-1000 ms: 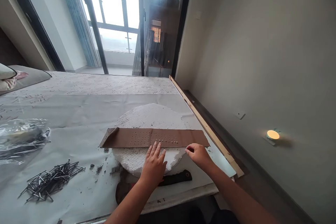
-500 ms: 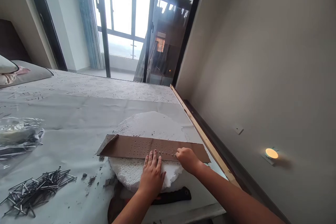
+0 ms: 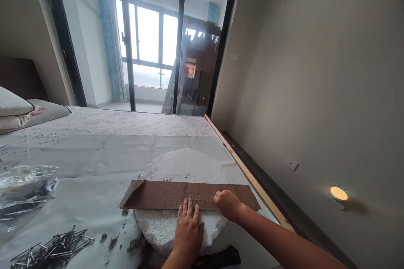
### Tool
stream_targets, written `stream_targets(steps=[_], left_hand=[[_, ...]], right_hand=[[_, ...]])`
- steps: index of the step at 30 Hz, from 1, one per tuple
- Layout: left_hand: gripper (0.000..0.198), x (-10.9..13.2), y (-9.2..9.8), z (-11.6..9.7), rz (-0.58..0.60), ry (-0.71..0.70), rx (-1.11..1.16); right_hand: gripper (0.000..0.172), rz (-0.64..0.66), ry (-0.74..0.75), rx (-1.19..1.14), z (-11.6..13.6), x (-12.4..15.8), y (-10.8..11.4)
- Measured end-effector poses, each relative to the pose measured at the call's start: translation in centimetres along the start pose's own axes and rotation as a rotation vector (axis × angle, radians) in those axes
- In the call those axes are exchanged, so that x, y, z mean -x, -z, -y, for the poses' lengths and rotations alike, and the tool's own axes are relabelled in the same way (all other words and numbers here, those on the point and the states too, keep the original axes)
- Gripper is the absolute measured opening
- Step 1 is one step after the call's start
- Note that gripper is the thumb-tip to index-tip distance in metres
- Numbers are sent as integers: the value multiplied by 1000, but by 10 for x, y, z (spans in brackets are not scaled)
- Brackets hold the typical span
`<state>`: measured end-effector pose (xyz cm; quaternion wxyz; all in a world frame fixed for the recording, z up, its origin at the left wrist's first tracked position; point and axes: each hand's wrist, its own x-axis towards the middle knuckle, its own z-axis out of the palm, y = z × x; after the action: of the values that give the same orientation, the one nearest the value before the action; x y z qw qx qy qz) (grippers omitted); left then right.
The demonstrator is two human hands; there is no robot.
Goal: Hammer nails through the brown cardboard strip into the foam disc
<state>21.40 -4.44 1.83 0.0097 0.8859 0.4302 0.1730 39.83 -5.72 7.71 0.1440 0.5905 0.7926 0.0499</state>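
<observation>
A brown cardboard strip (image 3: 151,195) with rows of small holes lies across a rounded white foam block (image 3: 183,164). Its left end is folded up. My left hand (image 3: 189,229) rests flat on the strip's near edge and the foam, fingers stretched out. Over the right part of the strip my right hand (image 3: 229,205) is closed, fingertips pinched against the cardboard. Whatever it pinches is hidden by the fingers. Small pale bits stand in a row on the strip between the hands. A black-handled tool (image 3: 221,258) lies partly hidden below my left hand.
A pile of nails (image 3: 53,250) lies at the lower left, with dark crumbs beside it. Behind it is a clear plastic bag (image 3: 27,189). A grey sheet (image 3: 101,155) covers the bed, edged on the right by a wooden rail (image 3: 246,168) along the wall.
The view has tilted up, so the strip, foam and hands appear lower. Both hands keep nearly the same places on the strip.
</observation>
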Motion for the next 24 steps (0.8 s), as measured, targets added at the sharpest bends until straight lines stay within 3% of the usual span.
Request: stream_targets(steps=[7, 12, 16, 21, 24], left_hand=[[49, 1, 2, -3, 5, 8, -12], [48, -2, 7, -5, 78, 47, 21], [48, -2, 6, -6, 105, 61, 24], [48, -1, 5, -4, 62, 66, 104], [42, -3, 14, -6, 4, 94, 308]], right_hand=[[23, -14, -14, -87, -10, -1, 12], [18, 117, -23, -137, -16, -15, 23], [24, 147, -31, -173, -20, -21, 32], [27, 85, -23, -221, -39, -12, 59], [26, 55, 47, -277, -40, -2, 80]])
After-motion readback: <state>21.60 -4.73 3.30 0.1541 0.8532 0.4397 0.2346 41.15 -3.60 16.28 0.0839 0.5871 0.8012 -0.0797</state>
